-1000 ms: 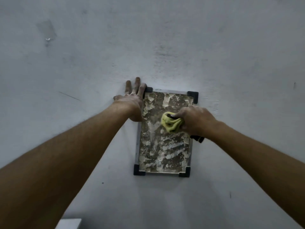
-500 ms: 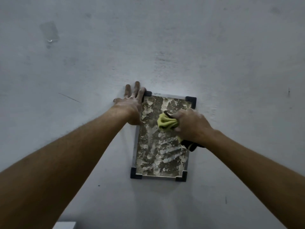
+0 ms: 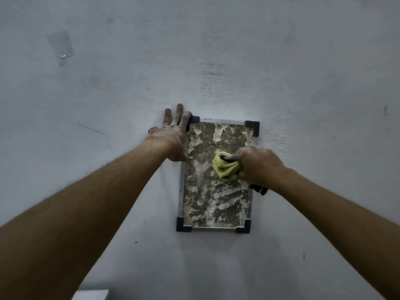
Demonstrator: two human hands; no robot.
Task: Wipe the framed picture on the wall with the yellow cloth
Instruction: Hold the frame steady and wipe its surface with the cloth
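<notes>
One head-worn wide-angle view looks straight at a grey wall (image 3: 281,61) from about arm's length. Both forearms run in from the lower corners to the picture (image 3: 216,204), just below centre. Wide-angle bending curves the edges. No second view shares the scene.

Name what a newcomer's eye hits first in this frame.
The yellow cloth, bunched in the right hand, stands out against the mottled face of the framed picture, pressed on its upper right part. The left hand lies flat with fingers spread over the frame's upper left corner and the grey wall. A dark object pokes out below the right hand.
</notes>
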